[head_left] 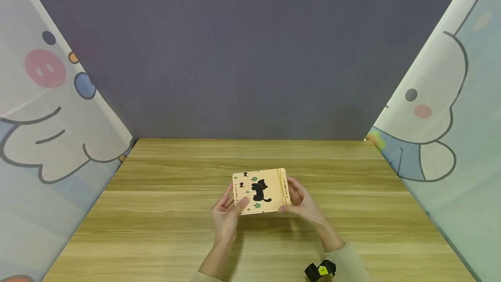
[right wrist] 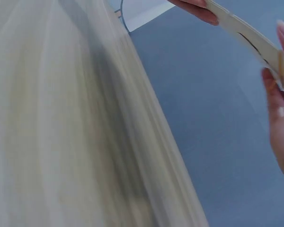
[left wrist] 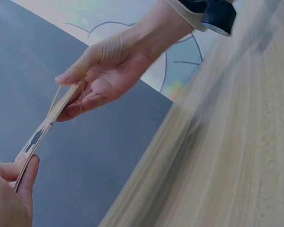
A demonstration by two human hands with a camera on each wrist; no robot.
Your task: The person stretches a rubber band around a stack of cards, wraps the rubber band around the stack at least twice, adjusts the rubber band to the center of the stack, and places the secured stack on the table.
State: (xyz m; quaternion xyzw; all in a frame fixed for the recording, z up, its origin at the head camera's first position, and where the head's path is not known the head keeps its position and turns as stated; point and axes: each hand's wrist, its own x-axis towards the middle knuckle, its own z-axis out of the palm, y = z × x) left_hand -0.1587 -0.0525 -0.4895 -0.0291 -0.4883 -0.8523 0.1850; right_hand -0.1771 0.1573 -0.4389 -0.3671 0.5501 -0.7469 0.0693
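A thin cream notebook [head_left: 272,188] printed with a black cat and green leaves is held above the wooden table, tilted toward the head camera. My left hand [head_left: 225,219] grips its left end, thumb on the printed face and fingers behind. Round the right end runs a thin yellow rubber band [head_left: 282,186]. My right hand [head_left: 308,209] is at that end, thumb at the lower corner by the band, other fingers behind. In the left wrist view the notebook [left wrist: 39,135] shows edge-on, and the band [left wrist: 54,100] stretches up from it to the right thumb.
The wooden table [head_left: 156,212] spreads beneath both hands. A dark grey panel [head_left: 250,55] stands at its back edge, and curtains with cartoon animals [head_left: 426,77] flank both sides. A black wrist device [head_left: 321,270] sits at the right sleeve.
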